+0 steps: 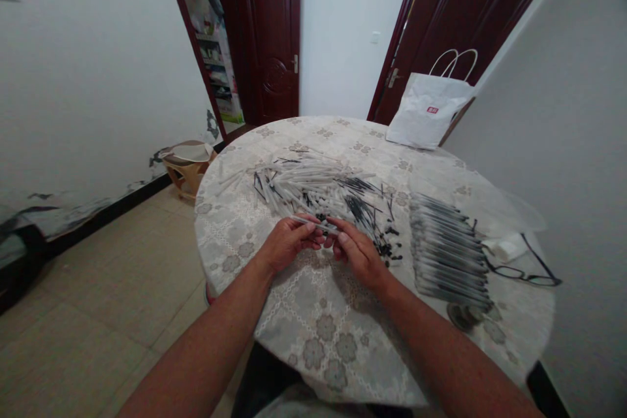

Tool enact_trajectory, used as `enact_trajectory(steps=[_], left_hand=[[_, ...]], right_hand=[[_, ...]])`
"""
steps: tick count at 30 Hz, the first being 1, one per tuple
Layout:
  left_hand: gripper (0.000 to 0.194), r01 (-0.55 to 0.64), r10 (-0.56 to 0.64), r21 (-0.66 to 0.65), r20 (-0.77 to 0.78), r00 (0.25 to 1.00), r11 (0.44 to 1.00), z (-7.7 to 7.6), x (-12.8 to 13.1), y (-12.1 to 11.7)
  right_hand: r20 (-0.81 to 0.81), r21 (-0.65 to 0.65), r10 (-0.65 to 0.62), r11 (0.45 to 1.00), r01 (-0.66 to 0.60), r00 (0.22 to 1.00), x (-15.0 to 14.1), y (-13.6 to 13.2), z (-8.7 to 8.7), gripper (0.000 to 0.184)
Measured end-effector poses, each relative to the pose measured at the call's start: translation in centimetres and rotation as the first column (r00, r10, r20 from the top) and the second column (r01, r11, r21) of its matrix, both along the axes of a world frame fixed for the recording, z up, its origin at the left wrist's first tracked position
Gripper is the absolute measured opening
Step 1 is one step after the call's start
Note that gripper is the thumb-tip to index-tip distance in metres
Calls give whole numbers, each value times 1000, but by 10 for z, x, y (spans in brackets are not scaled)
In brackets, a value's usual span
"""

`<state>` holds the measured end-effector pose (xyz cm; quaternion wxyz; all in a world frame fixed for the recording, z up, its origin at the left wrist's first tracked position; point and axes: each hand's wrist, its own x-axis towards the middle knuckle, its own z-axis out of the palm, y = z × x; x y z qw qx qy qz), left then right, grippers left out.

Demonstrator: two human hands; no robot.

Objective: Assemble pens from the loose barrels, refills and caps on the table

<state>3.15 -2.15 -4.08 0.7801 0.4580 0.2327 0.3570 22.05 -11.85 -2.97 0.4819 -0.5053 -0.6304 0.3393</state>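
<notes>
Over the near side of the pile, my left hand pinches a whitish translucent pen barrel between thumb and fingers. My right hand is closed on the barrel's other end; small details at its tip are too fine to make out. Just beyond both hands lies a loose heap of pale pen barrels. Thin dark refills spread over the heap's right part, and small black pen caps or plugs are scattered beside my right hand.
A neat stack of pens with dark cores lies on the right, with clear plastic around it. Eyeglasses and a small round object are near it. A white paper bag stands at the back of the round, cloth-covered table.
</notes>
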Motion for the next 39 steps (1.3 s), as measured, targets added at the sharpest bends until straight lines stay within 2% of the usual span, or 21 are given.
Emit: enact_trajectory(steps=[6,9,10,12,14,16,19,22,27,32,36,38,39], left_hand=[[29,128,-125,63,-46,991,990,-2,1,-2],[30,100,-97,57,-53,994,993,0,1,-2],[32,73,-71,33,-46,996,997,0,1,-2],[35,1,-2,-27,-15,1000,1000,2,1,-1],[36,-74,77,-86,29,997,993,4,1,2],[35,-158,170,-143,73,983,977,4,0,5],[30,-281,307,-208,109,945,937,2,0,12],[28,-350,384,-241,112,917,905,0,0,15],[30,-329,357,-219,104,928,919,2,3,13],[31,-325,343,-196,65,937,925,3,5,10],[33,-309,324,-181,56,945,934,0,5,10],[34,-294,309,-173,66,949,940,-1,5,10],[34,-285,301,-170,72,951,943,-1,5,10]], right_hand=[[248,70,70,993,-90,966,-12,-2,7,59],[269,71,84,992,-106,960,-13,-1,7,63],[259,73,38,996,-58,965,-10,0,7,62],[251,108,-131,988,106,959,1,4,6,55],[316,198,-306,947,253,898,17,9,5,41],[463,288,-389,916,280,796,34,13,3,26],[667,252,-329,944,212,669,49,14,2,21],[788,136,-200,979,152,582,41,12,4,22],[889,21,-44,998,56,456,0,9,10,25],[938,24,-20,1000,-7,345,-24,13,5,24],[944,34,-30,999,-7,329,-25,16,-2,20],[925,60,-66,998,29,374,-22,17,-4,19],[901,83,-97,995,50,422,-20,17,-4,18]])
